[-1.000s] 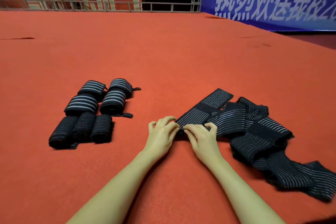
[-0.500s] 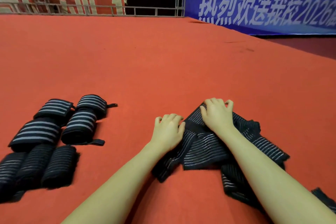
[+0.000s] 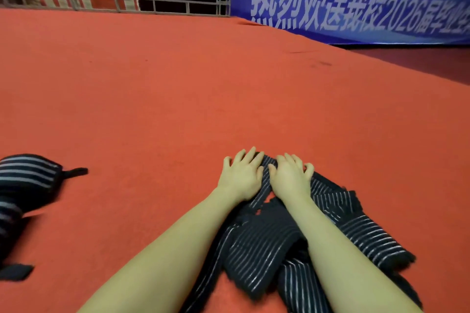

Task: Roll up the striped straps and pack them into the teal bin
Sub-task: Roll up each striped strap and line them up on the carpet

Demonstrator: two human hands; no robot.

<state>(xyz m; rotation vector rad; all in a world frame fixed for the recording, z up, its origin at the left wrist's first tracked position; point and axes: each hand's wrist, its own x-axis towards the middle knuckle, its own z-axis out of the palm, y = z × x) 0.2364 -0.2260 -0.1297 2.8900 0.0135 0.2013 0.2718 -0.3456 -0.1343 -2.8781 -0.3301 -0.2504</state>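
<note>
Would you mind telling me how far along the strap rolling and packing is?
Done: at least one rolled strap lies at the left edge. In hand: left hand and right hand press flat on a striped strap. Left: the loose strap pile is unrolled, and no teal bin is visible.

two hands, left hand (image 3: 240,176) and right hand (image 3: 290,178), one tangled pile of loose straps (image 3: 267,244) I can't really count, maybe two rolled straps (image 3: 25,180) at the left edge, two banners.
</note>
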